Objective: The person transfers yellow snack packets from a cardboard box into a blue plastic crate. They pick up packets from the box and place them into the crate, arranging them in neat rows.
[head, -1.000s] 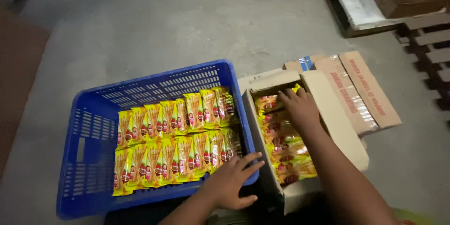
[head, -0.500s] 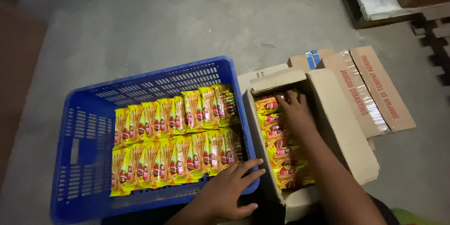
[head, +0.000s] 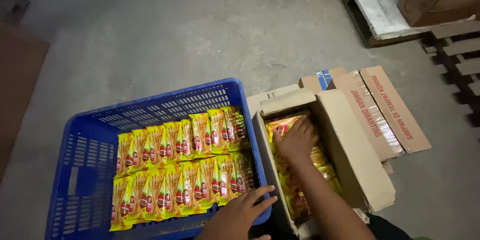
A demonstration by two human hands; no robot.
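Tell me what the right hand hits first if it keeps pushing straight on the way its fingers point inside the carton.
Most likely the yellow snack packets at the far end of the cardboard carton, which the right hand already rests on; just beyond them stands the carton's far wall. Depth is hard to judge.

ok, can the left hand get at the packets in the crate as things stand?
Probably yes. The left hand rests on the crate rim beside the near row of packets, which lie uncovered, nothing between.
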